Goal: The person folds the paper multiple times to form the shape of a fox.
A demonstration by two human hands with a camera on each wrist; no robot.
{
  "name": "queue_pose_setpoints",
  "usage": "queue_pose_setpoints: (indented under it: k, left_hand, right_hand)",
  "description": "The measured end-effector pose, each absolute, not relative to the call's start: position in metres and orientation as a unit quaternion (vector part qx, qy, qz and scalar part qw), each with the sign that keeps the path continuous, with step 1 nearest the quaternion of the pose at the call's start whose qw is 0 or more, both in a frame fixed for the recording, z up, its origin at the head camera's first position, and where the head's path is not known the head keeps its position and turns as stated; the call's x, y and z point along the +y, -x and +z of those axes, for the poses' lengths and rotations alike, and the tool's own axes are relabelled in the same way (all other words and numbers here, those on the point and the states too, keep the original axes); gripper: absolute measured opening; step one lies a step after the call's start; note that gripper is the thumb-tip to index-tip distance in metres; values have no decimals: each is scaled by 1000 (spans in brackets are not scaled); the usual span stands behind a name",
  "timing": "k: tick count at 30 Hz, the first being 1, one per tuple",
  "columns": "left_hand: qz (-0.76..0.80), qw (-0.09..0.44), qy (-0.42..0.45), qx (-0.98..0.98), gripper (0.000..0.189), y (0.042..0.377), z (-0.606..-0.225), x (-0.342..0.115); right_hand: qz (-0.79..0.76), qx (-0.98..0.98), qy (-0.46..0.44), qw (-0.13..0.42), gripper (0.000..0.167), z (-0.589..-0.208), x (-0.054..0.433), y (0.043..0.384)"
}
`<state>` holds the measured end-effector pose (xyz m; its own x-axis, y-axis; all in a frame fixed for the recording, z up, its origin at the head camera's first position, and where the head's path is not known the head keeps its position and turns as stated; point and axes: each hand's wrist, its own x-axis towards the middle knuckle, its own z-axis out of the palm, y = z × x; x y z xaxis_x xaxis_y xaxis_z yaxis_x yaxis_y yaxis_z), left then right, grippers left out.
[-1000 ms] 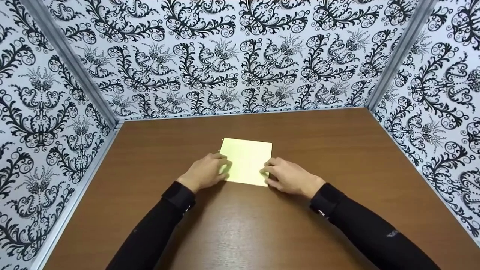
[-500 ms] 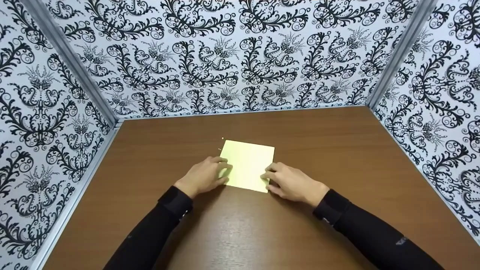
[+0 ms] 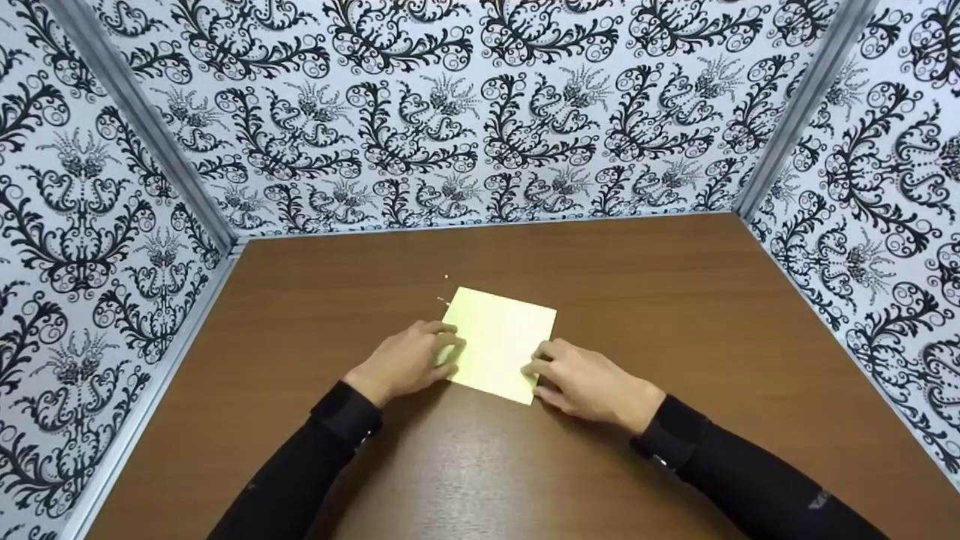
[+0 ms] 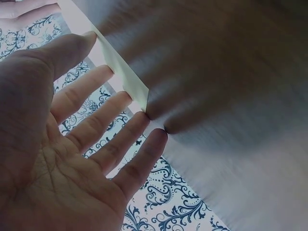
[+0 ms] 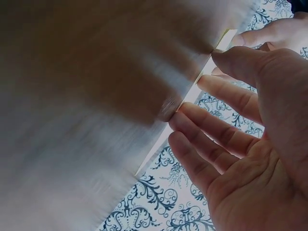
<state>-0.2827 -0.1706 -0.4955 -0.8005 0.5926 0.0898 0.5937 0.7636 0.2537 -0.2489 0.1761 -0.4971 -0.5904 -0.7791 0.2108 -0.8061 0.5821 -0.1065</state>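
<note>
A square yellow sheet of paper (image 3: 499, 345) lies on the brown table, turned at a slight angle. My left hand (image 3: 409, 360) touches its left side; in the left wrist view, the fingers (image 4: 110, 149) are spread and fairly straight, with some tips at the paper's edge and others on the table. At the opposite side, my right hand (image 3: 589, 382) rests its fingertips on the sheet. Its fingers (image 5: 219, 130) look extended in the right wrist view, the thumb at the sheet's edge. Neither hand is wrapped round the paper.
The brown wooden table (image 3: 637, 277) extends around the sheet. Walls with black floral patterns (image 3: 480, 112) stand at the back and both sides, joined by grey corner posts (image 3: 799, 112). A few pale specks (image 3: 444, 301) lie by the sheet's upper left.
The yellow sheet has turned clockwise and slid slightly toward me. My right hand has come nearer with the right side; the left hand has shifted a little toward me.
</note>
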Motion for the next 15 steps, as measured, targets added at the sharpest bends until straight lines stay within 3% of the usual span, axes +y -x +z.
queue_pose_setpoints:
  k: [6, 15]
  left_hand:
    - [-131, 8, 312, -941, 39, 282, -492, -164]
    - [-123, 1, 311, -943, 52, 293, -491, -145]
  right_hand:
    - [95, -883, -453, 82, 27, -497, 174, 242]
    - [80, -885, -454, 72, 26, -495, 168, 235]
